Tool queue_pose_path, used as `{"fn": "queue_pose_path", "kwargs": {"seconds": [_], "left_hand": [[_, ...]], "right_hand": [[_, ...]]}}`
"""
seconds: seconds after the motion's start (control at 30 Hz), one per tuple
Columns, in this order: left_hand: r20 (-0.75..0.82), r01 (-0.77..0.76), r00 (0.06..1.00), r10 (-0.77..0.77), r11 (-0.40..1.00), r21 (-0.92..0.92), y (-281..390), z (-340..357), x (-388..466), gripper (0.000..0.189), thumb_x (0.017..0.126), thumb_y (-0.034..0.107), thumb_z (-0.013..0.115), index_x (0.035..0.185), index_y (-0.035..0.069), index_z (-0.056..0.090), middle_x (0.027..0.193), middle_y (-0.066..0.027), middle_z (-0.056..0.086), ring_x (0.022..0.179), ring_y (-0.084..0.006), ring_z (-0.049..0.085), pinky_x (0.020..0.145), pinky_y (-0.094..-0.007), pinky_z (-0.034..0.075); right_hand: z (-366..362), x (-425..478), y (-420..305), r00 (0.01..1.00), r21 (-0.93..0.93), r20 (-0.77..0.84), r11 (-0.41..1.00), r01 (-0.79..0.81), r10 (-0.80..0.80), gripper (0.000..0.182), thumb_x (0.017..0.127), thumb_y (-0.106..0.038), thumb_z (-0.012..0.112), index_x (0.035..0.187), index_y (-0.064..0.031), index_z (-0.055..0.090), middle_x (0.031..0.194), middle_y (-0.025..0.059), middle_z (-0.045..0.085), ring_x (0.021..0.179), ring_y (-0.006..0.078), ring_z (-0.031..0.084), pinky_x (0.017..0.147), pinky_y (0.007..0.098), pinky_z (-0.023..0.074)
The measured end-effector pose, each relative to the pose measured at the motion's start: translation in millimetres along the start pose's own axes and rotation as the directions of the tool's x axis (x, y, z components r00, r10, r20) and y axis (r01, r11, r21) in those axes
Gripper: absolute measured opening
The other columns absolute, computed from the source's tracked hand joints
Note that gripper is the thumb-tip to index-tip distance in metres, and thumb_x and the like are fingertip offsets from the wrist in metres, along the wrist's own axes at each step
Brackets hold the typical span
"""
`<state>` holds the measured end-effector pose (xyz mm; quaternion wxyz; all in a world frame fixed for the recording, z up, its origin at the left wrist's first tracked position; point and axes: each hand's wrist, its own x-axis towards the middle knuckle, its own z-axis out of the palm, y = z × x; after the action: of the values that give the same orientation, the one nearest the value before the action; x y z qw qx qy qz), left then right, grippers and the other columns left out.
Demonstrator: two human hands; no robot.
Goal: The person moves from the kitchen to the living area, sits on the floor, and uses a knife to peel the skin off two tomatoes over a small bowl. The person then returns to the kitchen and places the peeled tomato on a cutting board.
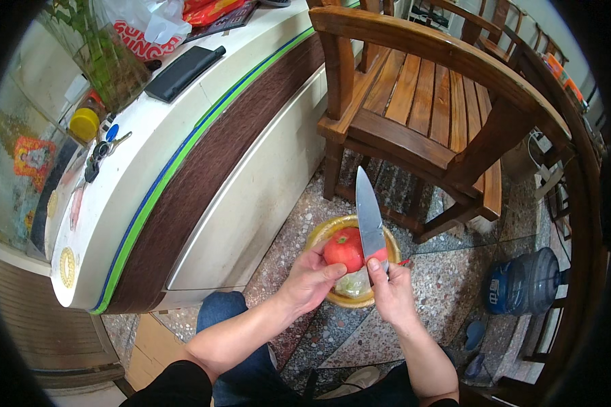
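A red tomato (344, 249) with a green stem scar rests in my left hand (310, 280), the thumb across its lower side. My right hand (394, 292) grips a kitchen knife (369, 208) low down, thumb on the blade's base; the blade points up and away, flat side towards me. The blade's lower part is beside the tomato's right side; whether they touch I cannot tell. Beneath both hands, a round yellow-gold basin (331, 224) stands on the floor, with clear plastic and something pale green (354, 285) inside. The knife's handle is mostly hidden by my fingers.
A wooden slatted chair (422, 96) stands ahead, right of a curved white counter (147, 137). On the counter lie keys (117, 142), a black wallet-like case (186, 74), plastic bags (147, 30) and a glass vase with plants (107, 66). A large blue water bottle (524, 282) lies at right.
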<state>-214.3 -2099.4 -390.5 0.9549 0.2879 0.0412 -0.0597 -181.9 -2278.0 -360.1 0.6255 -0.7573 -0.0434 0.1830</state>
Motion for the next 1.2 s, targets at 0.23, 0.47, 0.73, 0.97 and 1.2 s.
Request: {"fn": "queue_pose_path", "kwargs": {"seconds": [0.23, 0.47, 0.73, 0.97, 1.2], "left_hand": [[0.001, 0.062, 0.998, -0.062, 0.997, -0.039, -2, -4, -3, 0.07, 0.078, 0.008, 0.084, 0.137, -0.003, 0.047, 0.132, -0.0126, 0.059, 0.122, -0.0207, 0.057, 0.11, -0.036, 0.042], [-0.015, 0.096, 0.995, -0.096, 0.995, -0.03, -8, -8, -3, 0.064, 0.078, 0.004, 0.084, 0.132, -0.003, 0.049, 0.127, -0.0119, 0.062, 0.117, -0.0205, 0.06, 0.106, -0.0354, 0.047], [-0.028, 0.137, 0.99, -0.138, 0.99, -0.029, -6, -14, -3, 0.058, 0.08, 0.006, 0.082, 0.129, -0.004, 0.052, 0.124, -0.013, 0.063, 0.113, -0.0212, 0.063, 0.101, -0.0363, 0.051], [-0.023, 0.174, 0.985, -0.173, 0.985, 0.009, -7, -13, -4, 0.066, 0.08, 0.015, 0.084, 0.133, -0.004, 0.05, 0.127, -0.0137, 0.063, 0.117, -0.0231, 0.062, 0.103, -0.0378, 0.051], [-0.035, 0.168, 0.985, -0.169, 0.984, -0.052, -7, -12, -4, 0.063, 0.078, 0.008, 0.084, 0.131, -0.003, 0.051, 0.126, -0.0123, 0.062, 0.114, -0.0205, 0.062, 0.103, -0.0359, 0.05]], "right_hand": [[2, 1, 0, 0.995, -0.082, -0.04, 0.992, 0.092, -0.095, 0.038, 0.079, -0.029, 0.085, 0.1, -0.0002, 0.073, 0.085, 0.009, 0.076, 0.079, 0.0124, 0.07, 0.073, 0.0308, 0.0551], [-2, -1, -2, 0.997, -0.134, -0.061, 0.99, 0.048, -0.056, 0.037, 0.078, -0.025, 0.087, 0.1, 0.0004, 0.072, 0.084, 0.0077, 0.075, 0.077, 0.0125, 0.068, 0.072, 0.0303, 0.0547], [-7, 3, -3, 0.993, -0.19, -0.045, 0.977, 0.098, -0.109, 0.032, 0.079, -0.018, 0.085, 0.1, 0.0017, 0.071, 0.088, 0.0046, 0.074, 0.079, 0.0089, 0.064, 0.074, 0.0282, 0.0532], [-10, 1, -9, 1.0, -0.2, 0.02, 0.98, 0.025, -0.021, 0.035, 0.082, -0.027, 0.083, 0.1, 0.0015, 0.073, 0.088, 0.0078, 0.075, 0.081, 0.0111, 0.066, 0.074, 0.0297, 0.054], [-4, -2, -8, 0.999, -0.13, 0.047, 0.992, 0.005, 0.001, 0.038, 0.089, -0.035, 0.077, 0.101, 0.0004, 0.074, 0.086, 0.0116, 0.075, 0.081, 0.0144, 0.07, 0.074, 0.0323, 0.0546]]}}
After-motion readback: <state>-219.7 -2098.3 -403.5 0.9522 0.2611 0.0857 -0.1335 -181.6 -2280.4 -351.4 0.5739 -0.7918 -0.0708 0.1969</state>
